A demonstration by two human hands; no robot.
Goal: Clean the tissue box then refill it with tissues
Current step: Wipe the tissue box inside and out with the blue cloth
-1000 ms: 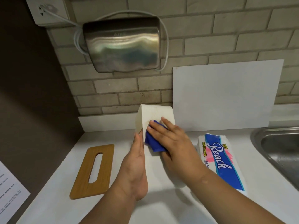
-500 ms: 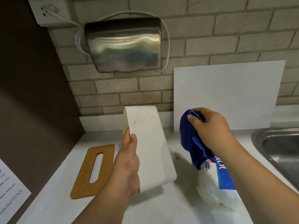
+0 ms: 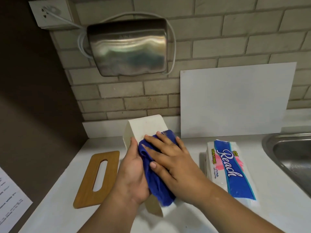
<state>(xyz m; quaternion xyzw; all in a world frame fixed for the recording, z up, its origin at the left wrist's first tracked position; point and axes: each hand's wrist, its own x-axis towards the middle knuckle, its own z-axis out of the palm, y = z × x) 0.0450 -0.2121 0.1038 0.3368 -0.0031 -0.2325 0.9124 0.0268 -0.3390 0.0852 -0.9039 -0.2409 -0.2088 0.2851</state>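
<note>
The white tissue box (image 3: 148,126) is tilted above the counter, its near end low and its far end raised. My left hand (image 3: 133,172) grips its left side. My right hand (image 3: 171,158) lies flat on a blue cloth (image 3: 156,184), pressing it against the box's upper face. The cloth covers most of that face and hangs past the box's near end. The wooden lid (image 3: 97,178) with a long slot lies flat on the counter to the left. A sealed pack of paper towels (image 3: 230,170) lies to the right.
A steel sink (image 3: 292,158) takes up the right edge. A white board (image 3: 235,98) leans on the tiled wall behind the pack. A metal hand dryer (image 3: 127,47) hangs above. A printed sheet (image 3: 10,202) lies at the far left on the white counter (image 3: 202,221).
My right hand, lifted off to the right with the cloth half a second ago, has come back down and presses the cloth on the box. The box has tilted back toward the centre.
</note>
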